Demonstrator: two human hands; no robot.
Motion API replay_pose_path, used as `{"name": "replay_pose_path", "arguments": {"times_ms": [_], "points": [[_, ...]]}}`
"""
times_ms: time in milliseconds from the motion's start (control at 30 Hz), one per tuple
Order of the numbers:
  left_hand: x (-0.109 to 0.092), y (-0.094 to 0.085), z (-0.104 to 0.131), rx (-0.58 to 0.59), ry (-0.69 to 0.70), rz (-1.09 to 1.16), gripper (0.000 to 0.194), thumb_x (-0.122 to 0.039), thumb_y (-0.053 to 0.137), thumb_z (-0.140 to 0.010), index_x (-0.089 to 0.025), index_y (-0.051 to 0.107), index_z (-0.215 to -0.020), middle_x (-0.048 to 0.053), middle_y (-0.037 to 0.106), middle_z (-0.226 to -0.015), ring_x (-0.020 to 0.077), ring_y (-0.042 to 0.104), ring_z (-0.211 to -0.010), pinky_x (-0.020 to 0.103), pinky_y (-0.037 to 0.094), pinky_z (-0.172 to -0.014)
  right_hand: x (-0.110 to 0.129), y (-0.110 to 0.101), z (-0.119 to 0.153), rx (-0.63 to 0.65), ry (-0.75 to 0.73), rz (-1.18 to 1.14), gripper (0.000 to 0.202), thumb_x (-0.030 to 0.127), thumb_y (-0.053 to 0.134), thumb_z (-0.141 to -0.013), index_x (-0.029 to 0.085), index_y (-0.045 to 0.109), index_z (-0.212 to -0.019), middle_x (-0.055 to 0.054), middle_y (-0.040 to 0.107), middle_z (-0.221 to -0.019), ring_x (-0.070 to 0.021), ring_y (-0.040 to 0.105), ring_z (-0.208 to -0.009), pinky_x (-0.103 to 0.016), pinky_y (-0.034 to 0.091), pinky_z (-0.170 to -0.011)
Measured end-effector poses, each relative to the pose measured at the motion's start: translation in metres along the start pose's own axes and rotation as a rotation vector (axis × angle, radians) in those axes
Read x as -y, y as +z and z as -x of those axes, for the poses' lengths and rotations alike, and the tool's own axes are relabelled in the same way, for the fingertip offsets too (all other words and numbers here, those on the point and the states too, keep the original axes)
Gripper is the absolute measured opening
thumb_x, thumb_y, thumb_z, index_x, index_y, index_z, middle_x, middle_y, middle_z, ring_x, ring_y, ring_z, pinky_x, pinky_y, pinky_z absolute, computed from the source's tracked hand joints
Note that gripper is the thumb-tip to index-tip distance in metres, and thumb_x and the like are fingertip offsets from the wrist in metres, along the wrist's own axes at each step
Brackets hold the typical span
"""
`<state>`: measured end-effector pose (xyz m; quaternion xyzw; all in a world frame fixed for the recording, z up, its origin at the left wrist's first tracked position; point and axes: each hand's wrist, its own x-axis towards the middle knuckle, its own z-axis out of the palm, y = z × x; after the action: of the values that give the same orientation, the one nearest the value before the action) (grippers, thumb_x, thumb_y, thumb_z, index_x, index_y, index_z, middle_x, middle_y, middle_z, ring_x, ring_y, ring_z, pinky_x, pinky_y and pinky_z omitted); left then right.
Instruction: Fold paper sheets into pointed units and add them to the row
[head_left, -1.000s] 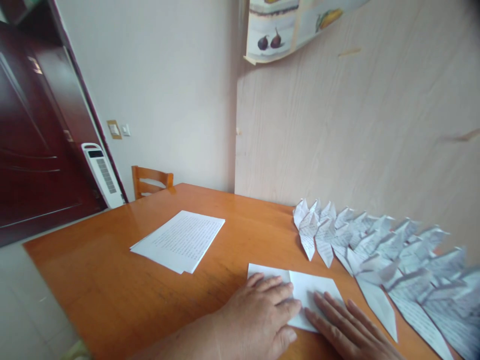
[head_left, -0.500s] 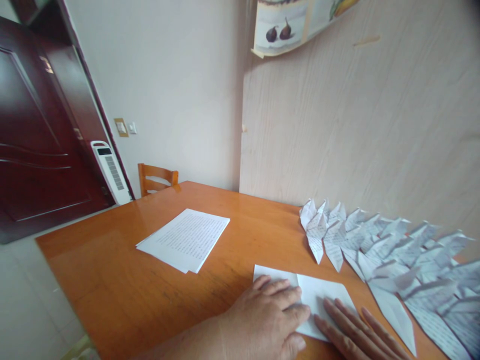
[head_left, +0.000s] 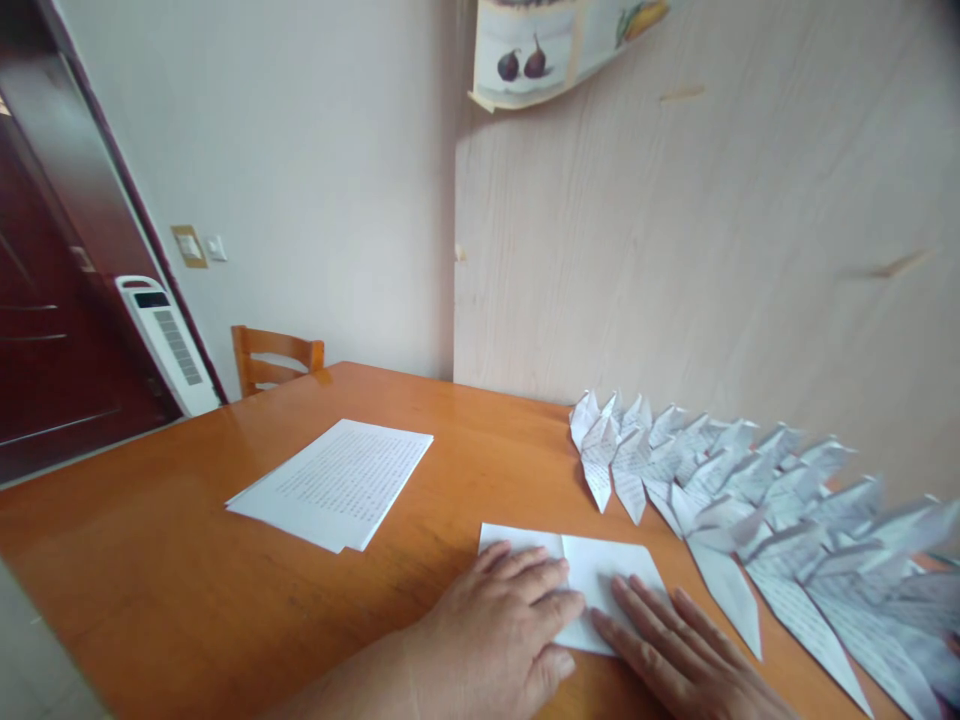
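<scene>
A white sheet of paper point(head_left: 600, 570) with a crease across it lies flat on the table in front of me. My left hand point(head_left: 510, 620) rests palm down over its left part, fingers spread. On the right part of the same paper lies my right hand point(head_left: 675, 645), its fingers stretched out flat. Neither hand grips anything; both press on the paper. To the right stand several folded paper pieces point(head_left: 705, 460) in rows, with pointed tips and print on many of them.
A stack of printed sheets point(head_left: 337, 485) lies left of my hands on the wooden table point(head_left: 247, 620). A chair point(head_left: 277, 360) stands behind the table's far edge, and a white heater-like appliance point(head_left: 169, 345) leans near the door. A wood-grain panel point(head_left: 637, 250) rises behind the table.
The camera view has turned slightly right, so everything appears shifted left. Both hands stay flat on the paper, with hardly any visible movement.
</scene>
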<state>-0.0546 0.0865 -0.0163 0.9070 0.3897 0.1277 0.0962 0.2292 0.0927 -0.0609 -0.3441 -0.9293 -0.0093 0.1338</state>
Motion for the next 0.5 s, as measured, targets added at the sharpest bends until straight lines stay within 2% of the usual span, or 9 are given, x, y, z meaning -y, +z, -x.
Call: {"name": "replay_pose_path", "arguments": {"times_ms": [133, 300, 500], "points": [[0.000, -0.003, 0.001, 0.027, -0.016, 0.013, 0.048, -0.040, 0.048, -0.099, -0.034, 0.045, -0.147, -0.002, 0.041, -0.158, 0.0249, 0.034, -0.147, 0.047, 0.024, -0.122, 0.012, -0.011, -0.002, 0.006, 0.056, -0.066, 0.077, 0.053, 0.065, -0.090, 0.042, 0.024, -0.154, -0.001, 0.033, -0.156, -0.0351, 0.042, -0.139, -0.051, 0.043, -0.114], [0.000, -0.006, -0.001, 0.077, -0.016, -0.013, 0.051, -0.034, 0.051, -0.098, -0.034, 0.043, -0.149, 0.000, 0.038, -0.160, 0.0261, 0.032, -0.148, 0.050, 0.024, -0.122, 0.020, -0.022, -0.005, 0.031, 0.054, -0.024, 0.075, 0.057, 0.059, -0.092, 0.036, 0.025, -0.155, -0.008, 0.034, -0.155, -0.0372, 0.040, -0.139, -0.055, 0.044, -0.110], [0.001, -0.010, -0.003, 0.122, -0.013, -0.017, 0.053, -0.032, 0.052, -0.097, -0.034, 0.041, -0.149, 0.001, 0.035, -0.162, 0.0278, 0.030, -0.149, 0.053, 0.024, -0.122, 0.022, -0.024, -0.011, 0.089, 0.078, 0.010, 0.071, 0.062, 0.055, -0.093, 0.032, 0.036, -0.154, -0.014, 0.035, -0.154, -0.0412, 0.040, -0.138, -0.061, 0.044, -0.107]]}}
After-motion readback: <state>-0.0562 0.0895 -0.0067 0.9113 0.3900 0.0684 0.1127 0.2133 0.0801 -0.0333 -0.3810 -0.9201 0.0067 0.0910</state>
